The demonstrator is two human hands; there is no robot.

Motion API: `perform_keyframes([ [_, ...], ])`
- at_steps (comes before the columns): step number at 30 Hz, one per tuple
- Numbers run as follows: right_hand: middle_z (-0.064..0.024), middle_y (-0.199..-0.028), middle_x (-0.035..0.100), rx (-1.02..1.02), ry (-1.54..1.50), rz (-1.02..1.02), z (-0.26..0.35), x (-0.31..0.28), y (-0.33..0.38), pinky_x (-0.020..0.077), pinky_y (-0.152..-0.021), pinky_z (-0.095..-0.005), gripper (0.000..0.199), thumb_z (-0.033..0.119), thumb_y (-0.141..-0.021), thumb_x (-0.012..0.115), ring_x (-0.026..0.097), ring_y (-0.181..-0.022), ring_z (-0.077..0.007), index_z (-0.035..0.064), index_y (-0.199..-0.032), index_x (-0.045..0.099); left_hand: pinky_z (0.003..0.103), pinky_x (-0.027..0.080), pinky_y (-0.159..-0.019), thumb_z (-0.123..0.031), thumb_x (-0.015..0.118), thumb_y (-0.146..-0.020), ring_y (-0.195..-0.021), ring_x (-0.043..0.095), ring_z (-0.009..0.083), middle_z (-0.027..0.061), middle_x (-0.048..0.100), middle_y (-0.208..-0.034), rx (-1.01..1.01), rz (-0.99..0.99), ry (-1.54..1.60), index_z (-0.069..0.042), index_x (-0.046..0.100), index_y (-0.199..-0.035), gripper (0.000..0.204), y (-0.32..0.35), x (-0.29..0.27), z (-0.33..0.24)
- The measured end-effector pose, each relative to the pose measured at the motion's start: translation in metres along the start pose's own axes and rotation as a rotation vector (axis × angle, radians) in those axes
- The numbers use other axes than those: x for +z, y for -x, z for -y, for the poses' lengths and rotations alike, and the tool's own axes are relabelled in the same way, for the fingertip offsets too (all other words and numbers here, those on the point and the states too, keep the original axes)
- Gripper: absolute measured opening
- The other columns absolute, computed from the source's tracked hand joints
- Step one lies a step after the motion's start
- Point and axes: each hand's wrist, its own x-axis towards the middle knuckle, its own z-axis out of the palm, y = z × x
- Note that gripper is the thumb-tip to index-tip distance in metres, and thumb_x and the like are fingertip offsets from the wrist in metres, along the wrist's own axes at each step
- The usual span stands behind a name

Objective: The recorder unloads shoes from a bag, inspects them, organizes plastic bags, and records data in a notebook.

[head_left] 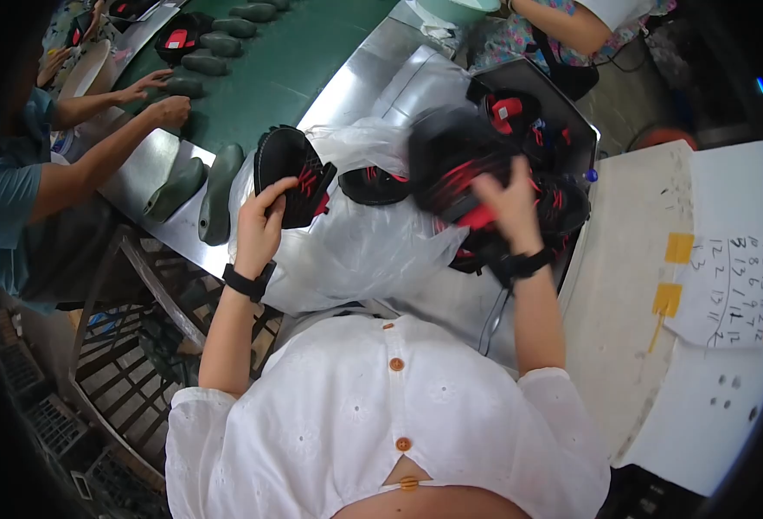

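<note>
My left hand (263,227) is closed on a black shoe upper (288,164) with red lacing and trim, held up by its edge. In my right hand (514,208) is a second black and red shoe upper (455,156), smeared by motion. Between my hands lies a crumpled clear plastic bag (338,259); another black upper (373,186) shows at its opening. To the right, a dark tray (591,138) holds several more black and red uppers (563,208), some partly hidden behind my right hand.
A metal worktop (355,73) borders a green conveyor belt (286,52) carrying several green shoe lasts (204,62). Two more lasts (220,195) stand at its near edge. At left, a co-worker's hands (167,111) reach onto the belt. A pale board (632,259) lies at right.
</note>
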Motion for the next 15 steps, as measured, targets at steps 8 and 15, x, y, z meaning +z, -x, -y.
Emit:
perform_keyframes([
  [8, -0.0109, -0.079, 0.060, -0.269, 0.298, -0.054, -0.009, 0.002, -0.016, 0.0463, -0.066, -0.0331, 0.017, 0.015, -0.076, 0.062, 0.058, -0.071, -0.0243, 0.0025, -0.086, 0.064, 0.035, 0.042, -0.085, 0.007, 0.039, -0.084, -0.098, 0.054, 0.0387, 0.0261, 0.054, -0.107, 0.128, 0.016, -0.002, -0.014, 0.033, -0.137, 0.057, -0.026, 0.023, 0.009],
  [15, -0.0073, -0.105, 0.061, -0.615, 1.037, 0.097, -0.100, 0.150, -0.031, 0.0370, -0.085, -0.0521, 0.031, 0.011, -0.068, 0.064, 0.045, -0.115, -0.0226, 0.0099, -0.099, 0.062, 0.029, 0.038, -0.087, 0.007, 0.039, -0.083, -0.090, 0.052, 0.0278, 0.0215, 0.052, -0.114, 0.146, 0.000, -0.033, -0.012, 0.026, -0.141, 0.062, -0.046, 0.021, 0.011],
])
